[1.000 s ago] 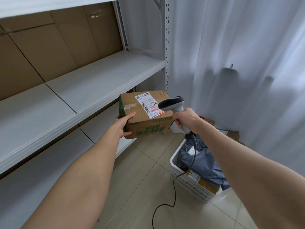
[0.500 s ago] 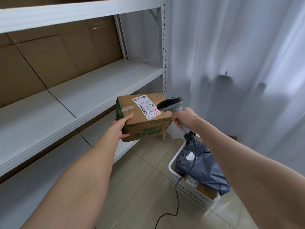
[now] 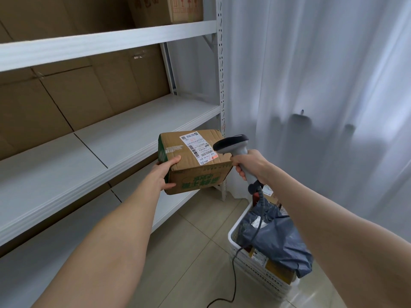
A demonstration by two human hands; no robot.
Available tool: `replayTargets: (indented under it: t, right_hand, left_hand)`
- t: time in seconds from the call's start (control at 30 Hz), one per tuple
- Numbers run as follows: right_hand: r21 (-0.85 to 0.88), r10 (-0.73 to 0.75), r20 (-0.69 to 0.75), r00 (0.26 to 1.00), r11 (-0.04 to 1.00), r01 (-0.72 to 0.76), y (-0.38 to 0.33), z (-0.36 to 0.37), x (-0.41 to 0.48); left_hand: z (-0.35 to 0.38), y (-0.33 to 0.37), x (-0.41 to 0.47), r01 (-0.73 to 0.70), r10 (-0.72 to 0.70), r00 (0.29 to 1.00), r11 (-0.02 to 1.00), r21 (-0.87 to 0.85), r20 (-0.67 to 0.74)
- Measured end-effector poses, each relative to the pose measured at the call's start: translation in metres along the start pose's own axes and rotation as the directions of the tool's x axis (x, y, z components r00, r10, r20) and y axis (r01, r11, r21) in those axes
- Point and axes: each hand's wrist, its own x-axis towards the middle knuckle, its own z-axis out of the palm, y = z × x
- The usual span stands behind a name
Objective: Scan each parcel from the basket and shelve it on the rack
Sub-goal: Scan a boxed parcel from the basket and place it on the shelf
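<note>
Your left hand (image 3: 165, 174) grips the cardboard box (image 3: 200, 172) at its near left corner. The thumb lies flat on the top face, and the fingers (image 3: 170, 186) are wrapped onto the front face low down; the rest of them are hidden by the box. The box is off any shelf, held in front of the rack (image 3: 133, 134), just below the edge of the middle shelf and beside the right post. It is tilted a bit, with the shipping label (image 3: 196, 150) on top, facing up. There is green print on the front face and green tape on the left side.

Your right hand (image 3: 253, 165) is wrapped round the handle of the grey scanner (image 3: 233, 145), with its fingers (image 3: 239, 172) curled tight on the grip. The scanner head sits just beside the box's top right edge, next to the label's corner. I can't tell whether it touches the box. Its black cable (image 3: 233, 274) drops to the tiled floor (image 3: 189, 252).

The white basket (image 3: 255, 270) stands on the floor under your right forearm, well below the box. A grey poly bag (image 3: 278, 238) lies on top in it, with other parcels partly seen beneath. A white curtain (image 3: 311, 85) hangs to the right of the rack. Brown cartons (image 3: 184, 7) stand on the top shelf.
</note>
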Motion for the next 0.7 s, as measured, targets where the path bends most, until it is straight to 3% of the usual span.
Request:
replayTargets:
  t: [0.43, 0.57, 0.7]
  right_hand:
    - [-0.019, -0.030, -0.025, 0.999, 0.999, 0.029, -0.016, -0.010, -0.004]
    - [0.166, -0.003, -0.048, 0.999, 0.986, 0.010, -0.020, -0.014, -0.003]
    - [0.479, 0.083, -0.241, 0.967, 0.877, 0.045, -0.030, -0.025, 0.009]
  left_hand:
    - [0.007, 0.020, -0.025, -0.037, 0.037, 0.999, 0.999, -0.013, -0.022]
    - [0.010, 0.031, -0.035, -0.065, 0.065, 0.998, 0.998, 0.012, -0.002]
    - [0.013, 0.061, -0.047, -0.108, 0.106, 0.994, 0.991, 0.081, 0.032]
